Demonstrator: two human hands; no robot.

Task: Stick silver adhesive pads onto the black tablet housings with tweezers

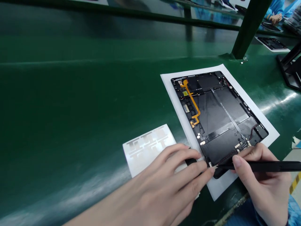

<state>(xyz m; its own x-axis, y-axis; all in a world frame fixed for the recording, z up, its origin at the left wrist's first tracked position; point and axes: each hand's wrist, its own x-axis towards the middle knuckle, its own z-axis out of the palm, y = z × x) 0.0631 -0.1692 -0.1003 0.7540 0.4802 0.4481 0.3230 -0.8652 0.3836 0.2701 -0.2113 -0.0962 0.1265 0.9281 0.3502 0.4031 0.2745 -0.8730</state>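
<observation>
Card w/ silvery T-shaped pcs [148,141] lies on L of green worktop [70,94], several shapes on it. L hand [169,185] reaches over card, fingertips at tablet's near corner; grip loosely curled, can't tell if it's pinching anything. White paper [180,110] sits under open tablet chassis [223,110], R of centre; internals exposed, so closing up prob. not done. Orange flex [194,103] runs along chassis L side, looks laid in. Small white pc [210,164] at near corner, tool tip close by; contact unclear, I'd call that spot WIP. Grey ribbon [227,111] crosses middle to small PCB [242,145], both in place AFAICT; can't confirm connections. R hand [264,183] has narrow grip on black tweezer-type tool [272,166], tip pointing L at corner.
</observation>
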